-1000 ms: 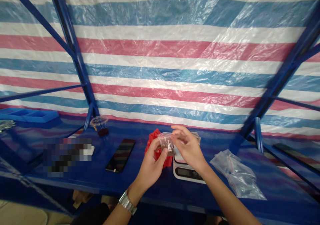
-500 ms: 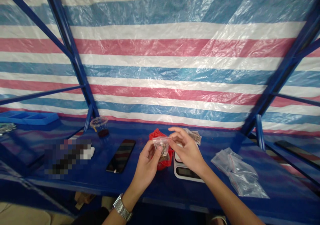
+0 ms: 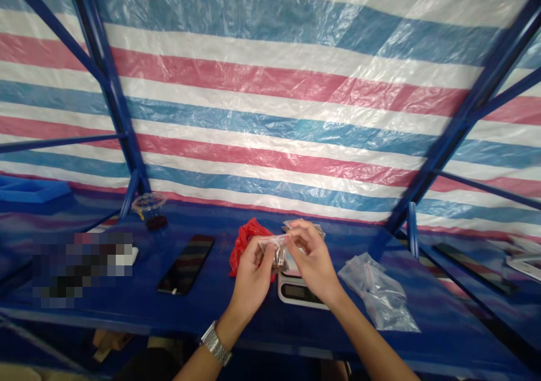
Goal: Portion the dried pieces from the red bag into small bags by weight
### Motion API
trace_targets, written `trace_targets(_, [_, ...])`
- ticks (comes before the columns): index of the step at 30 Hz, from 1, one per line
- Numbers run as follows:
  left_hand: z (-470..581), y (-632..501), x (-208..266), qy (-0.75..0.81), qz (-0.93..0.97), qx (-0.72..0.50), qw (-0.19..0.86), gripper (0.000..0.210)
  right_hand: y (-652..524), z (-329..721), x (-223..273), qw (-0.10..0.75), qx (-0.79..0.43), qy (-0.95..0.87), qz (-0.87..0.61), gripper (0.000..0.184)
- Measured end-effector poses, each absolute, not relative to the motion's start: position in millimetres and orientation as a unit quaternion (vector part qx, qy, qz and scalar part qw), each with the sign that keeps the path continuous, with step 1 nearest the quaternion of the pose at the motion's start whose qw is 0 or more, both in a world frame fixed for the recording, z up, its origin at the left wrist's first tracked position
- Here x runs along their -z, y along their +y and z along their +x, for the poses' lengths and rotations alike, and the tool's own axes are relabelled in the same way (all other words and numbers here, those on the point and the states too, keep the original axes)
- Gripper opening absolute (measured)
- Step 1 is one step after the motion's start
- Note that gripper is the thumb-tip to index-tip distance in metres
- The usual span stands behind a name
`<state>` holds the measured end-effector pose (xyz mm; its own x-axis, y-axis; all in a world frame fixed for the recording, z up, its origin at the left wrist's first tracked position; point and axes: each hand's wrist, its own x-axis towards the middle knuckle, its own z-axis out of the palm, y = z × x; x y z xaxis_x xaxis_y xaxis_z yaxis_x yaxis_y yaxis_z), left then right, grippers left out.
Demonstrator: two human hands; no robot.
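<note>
Head: clear bag point(image 3: 279, 255), brownish inside

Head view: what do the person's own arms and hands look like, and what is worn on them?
Both the left hand and the right hand are ungloved, and no sleeve shows on either arm. The left wrist wears a silver-coloured metal link band, apparently a wristwatch, though its face can't be made out. The right wrist is unadorned.

I count one held bag point(image 3: 279, 255), one scale point(image 3: 285, 300) (and one cup point(image 3: 155, 221)).
</note>
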<state>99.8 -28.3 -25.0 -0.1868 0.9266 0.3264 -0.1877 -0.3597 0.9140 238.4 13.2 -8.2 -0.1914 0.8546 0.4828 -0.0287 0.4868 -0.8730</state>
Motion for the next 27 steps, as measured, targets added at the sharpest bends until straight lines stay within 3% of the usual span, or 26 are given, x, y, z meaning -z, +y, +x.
trace_targets(4, [107,-29,29,0.389,0.489,-0.666,0.407,0.032,10,245,14,0.531,-0.412,-0.671,-0.313,0.042])
trace_targets(10, [115,-30,36,0.383,0.529,-0.648,0.392,0.028,4,257,16,0.551,-0.383,-0.669,-0.319,0.030])
trace_targets(16, [124,-35,39,0.399,0.533,-0.633,0.396,0.028,-2,272,20,0.506,-0.432,-0.679,-0.310,0.039])
trace_targets(20, [130,-37,39,0.392,0.532,-0.637,0.397,0.026,-4,278,23,0.525,-0.401,-0.678,-0.322,0.019])
trace_targets(22, [133,-37,39,0.380,0.529,-0.636,0.413,0.024,-5,281,23,0.526,-0.391,-0.681,-0.327,0.019])
trace_targets(27, [135,-37,40,0.364,0.533,-0.612,0.456,0.023,-8,287,22,0.487,-0.416,-0.695,-0.326,0.036])
